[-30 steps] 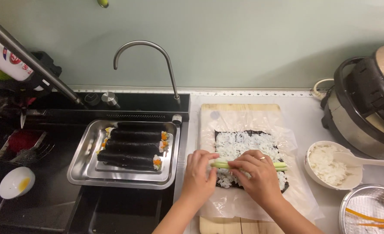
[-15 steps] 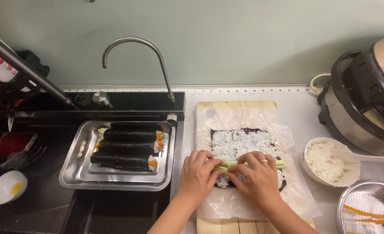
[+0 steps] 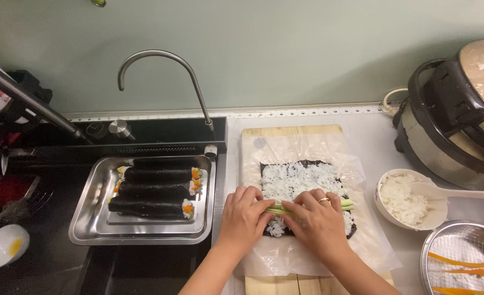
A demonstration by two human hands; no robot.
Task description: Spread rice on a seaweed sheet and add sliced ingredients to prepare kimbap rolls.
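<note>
A dark seaweed sheet spread with white rice (image 3: 296, 183) lies on clear wrap over a wooden board (image 3: 291, 132). Across its near part run pale green cucumber strips (image 3: 344, 204). My left hand (image 3: 244, 218) and my right hand (image 3: 317, 221), which wears a ring, rest side by side on the strips and the near rice, fingertips pressing down on them. The near edge of the seaweed sheet is hidden under my hands.
A steel tray (image 3: 86, 229) with three finished dark rolls (image 3: 154, 191) sits over the sink, under a curved faucet (image 3: 160, 60). Right of the board stand a white bowl of rice (image 3: 403, 202) with a spoon, a rice cooker (image 3: 460, 114) and a steel strainer with carrot strips (image 3: 460, 262).
Both hands have stayed on the cucumber strips, fingers shifting slightly along them. The view has moved a little; nothing else on the counter has changed.
</note>
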